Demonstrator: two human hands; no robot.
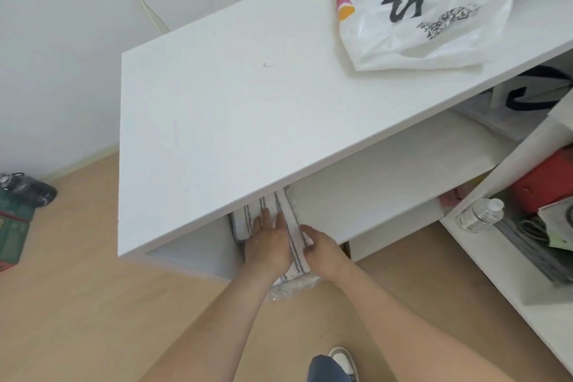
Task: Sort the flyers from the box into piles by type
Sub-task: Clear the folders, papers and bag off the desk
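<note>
Where wall (62, 40) meets floor (93, 288), white tabletop (232, 118), bag (434, 25)

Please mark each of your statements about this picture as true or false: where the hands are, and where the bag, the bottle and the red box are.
1. Both hands, the left hand and the right hand, are on a striped cloth bundle under the table top. True.
2. The white plastic bag lies on the floor. False: it lies on the table top.
3. A clear water bottle is on the white shelf at the right. True.
4. The red box stands on the table top. False: it sits lower, in the shelf unit at the right.
5. The left hand holds the water bottle. False: it presses flat on the bundle.
</note>
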